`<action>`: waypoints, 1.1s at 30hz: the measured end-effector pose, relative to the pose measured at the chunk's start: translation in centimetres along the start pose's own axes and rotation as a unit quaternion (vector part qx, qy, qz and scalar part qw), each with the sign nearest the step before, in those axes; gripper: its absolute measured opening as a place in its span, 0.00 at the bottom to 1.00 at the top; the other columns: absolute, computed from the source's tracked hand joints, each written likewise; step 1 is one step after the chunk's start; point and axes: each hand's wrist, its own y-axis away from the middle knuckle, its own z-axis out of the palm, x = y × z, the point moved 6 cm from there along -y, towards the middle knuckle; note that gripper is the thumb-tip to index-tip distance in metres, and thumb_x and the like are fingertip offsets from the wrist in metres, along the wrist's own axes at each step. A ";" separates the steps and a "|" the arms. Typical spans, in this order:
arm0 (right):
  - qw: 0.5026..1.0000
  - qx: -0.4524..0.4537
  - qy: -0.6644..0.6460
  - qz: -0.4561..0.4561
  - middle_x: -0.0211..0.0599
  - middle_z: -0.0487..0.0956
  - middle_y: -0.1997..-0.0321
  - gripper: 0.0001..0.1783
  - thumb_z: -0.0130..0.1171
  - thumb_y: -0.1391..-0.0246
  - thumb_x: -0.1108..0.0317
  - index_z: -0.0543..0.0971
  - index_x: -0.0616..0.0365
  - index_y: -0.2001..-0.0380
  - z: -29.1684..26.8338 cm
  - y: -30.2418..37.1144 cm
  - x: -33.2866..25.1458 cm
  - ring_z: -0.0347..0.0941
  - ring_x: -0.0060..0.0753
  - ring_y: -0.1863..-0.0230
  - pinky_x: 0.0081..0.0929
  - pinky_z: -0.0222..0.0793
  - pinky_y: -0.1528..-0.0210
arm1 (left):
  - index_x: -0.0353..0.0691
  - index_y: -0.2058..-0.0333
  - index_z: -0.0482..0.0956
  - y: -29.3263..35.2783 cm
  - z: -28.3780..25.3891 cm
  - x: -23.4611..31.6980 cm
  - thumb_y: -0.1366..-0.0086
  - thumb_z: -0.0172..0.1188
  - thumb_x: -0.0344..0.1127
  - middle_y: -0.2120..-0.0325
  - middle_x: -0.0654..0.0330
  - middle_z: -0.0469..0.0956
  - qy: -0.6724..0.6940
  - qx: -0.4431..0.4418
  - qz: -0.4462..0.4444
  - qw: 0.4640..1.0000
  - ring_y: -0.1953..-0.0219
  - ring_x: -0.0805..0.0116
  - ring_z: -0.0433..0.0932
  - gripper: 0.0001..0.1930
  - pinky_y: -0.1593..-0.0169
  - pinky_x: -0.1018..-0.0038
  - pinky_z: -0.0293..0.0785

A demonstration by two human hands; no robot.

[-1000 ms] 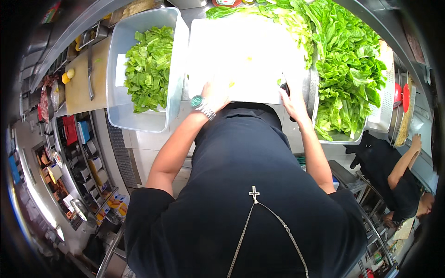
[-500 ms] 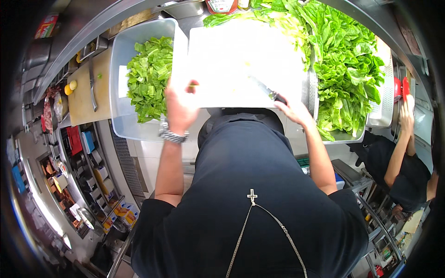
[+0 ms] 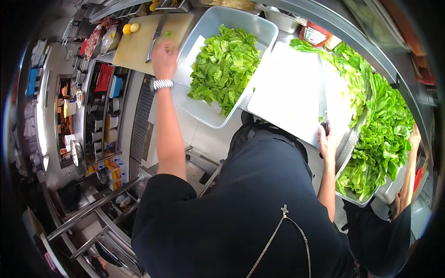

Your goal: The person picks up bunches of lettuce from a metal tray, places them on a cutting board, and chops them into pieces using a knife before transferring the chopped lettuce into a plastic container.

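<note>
My left hand (image 3: 164, 61) reaches over the yellowish cutting board (image 3: 134, 51) at the left, close beside a knife (image 3: 158, 37) lying there. Its fingers are blurred; whether they hold anything is unclear. A small green scrap (image 3: 168, 34) lies just beyond them. At the front edge of the white cutting board (image 3: 287, 88), my right hand (image 3: 327, 141) is closed around the dark handle of a kitchen knife (image 3: 322, 92), its blade lying over the board and pointing away. Chopped lettuce (image 3: 225, 67) fills part of the clear plastic tub (image 3: 200, 110) between the two boards.
Whole lettuce leaves (image 3: 382, 120) are heaped in a container at the right, with more greens (image 3: 354, 88) along the white board. A red-capped bottle (image 3: 314, 34) and metal pan (image 3: 282, 19) stand behind. A co-worker's hand (image 3: 415, 137) touches the heap's right side. Yellow round items (image 3: 130, 28) lie at the left.
My left hand has moved from beside the tub across to the yellowish board on the left. The view has swung left. My right hand still grips the knife at the white board.
</note>
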 end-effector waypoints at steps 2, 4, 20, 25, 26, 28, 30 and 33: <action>0.995 -0.081 -0.022 0.054 0.40 0.78 0.73 0.26 0.56 0.38 0.62 0.71 0.60 0.39 0.4 0.9 -4.3 0.74 0.29 0.72 0.29 0.72 0.64 | 0.40 0.55 0.82 -3.7 0.5 -8.0 0.42 0.63 0.35 0.62 0.52 0.84 -0.019 -0.004 -0.029 0.999 0.64 0.59 0.83 0.16 0.56 0.68 0.77; 0.991 -0.098 -0.028 0.091 0.38 0.79 0.74 0.27 0.57 0.38 0.61 0.71 0.59 0.38 0.4 1.1 -5.1 0.75 0.29 0.73 0.30 0.72 0.65 | 0.40 0.55 0.82 -7.4 3.8 -12.2 0.42 0.63 0.36 0.61 0.52 0.84 -0.018 -0.058 -0.033 0.998 0.63 0.60 0.83 0.16 0.56 0.69 0.77; 0.982 -0.053 -0.125 0.128 0.26 0.73 0.78 0.33 0.57 0.39 0.59 0.65 0.59 0.33 1.5 0.6 -4.4 0.67 0.17 0.79 0.22 0.65 0.76 | 0.41 0.64 0.84 -18.2 15.0 -22.8 0.38 0.54 0.42 0.62 0.46 0.82 -0.338 -0.165 0.239 0.895 0.59 0.43 0.80 0.14 0.53 0.54 0.77; 0.992 -0.047 -0.036 0.108 0.48 0.78 0.53 0.31 0.54 0.43 0.57 0.69 0.59 0.38 1.6 0.1 -4.5 0.74 0.44 0.52 0.38 0.70 0.49 | 0.42 0.51 0.80 -19.8 15.4 -25.9 0.38 0.60 0.48 0.56 0.45 0.80 -0.288 -0.201 0.226 0.909 0.50 0.50 0.78 0.21 0.46 0.57 0.73; 0.994 -0.035 -0.021 0.097 0.52 0.78 0.47 0.30 0.55 0.44 0.57 0.71 0.58 0.40 1.0 0.1 -5.2 0.74 0.50 0.46 0.41 0.69 0.43 | 0.43 0.44 0.76 -18.5 15.8 -26.2 0.40 0.62 0.51 0.48 0.46 0.77 -0.301 -0.171 0.219 0.912 0.45 0.48 0.74 0.28 0.40 0.57 0.68; 0.999 -0.002 0.008 0.050 0.52 0.78 0.47 0.29 0.55 0.44 0.56 0.72 0.57 0.41 -0.8 0.3 -6.8 0.74 0.51 0.46 0.41 0.69 0.42 | 0.42 0.49 0.80 -16.8 14.8 -26.5 0.41 0.64 0.50 0.53 0.48 0.81 -0.289 -0.175 0.165 0.927 0.50 0.49 0.77 0.25 0.43 0.59 0.71; 0.998 0.015 -0.016 0.057 0.50 0.78 0.49 0.28 0.58 0.45 0.56 0.73 0.52 0.42 -1.4 0.9 -7.8 0.74 0.50 0.45 0.42 0.69 0.42 | 0.40 0.59 0.83 -16.2 15.7 -24.6 0.40 0.65 0.44 0.62 0.50 0.84 -0.216 -0.211 0.144 0.942 0.58 0.54 0.81 0.16 0.51 0.63 0.76; 0.996 0.043 0.008 0.081 0.50 0.79 0.53 0.26 0.59 0.45 0.57 0.74 0.54 0.45 -1.9 1.1 -7.3 0.76 0.50 0.50 0.43 0.71 0.46 | 0.39 0.66 0.83 -14.8 16.6 -21.5 0.41 0.63 0.36 0.69 0.54 0.84 -0.192 -0.258 0.115 0.940 0.67 0.60 0.82 0.07 0.59 0.67 0.77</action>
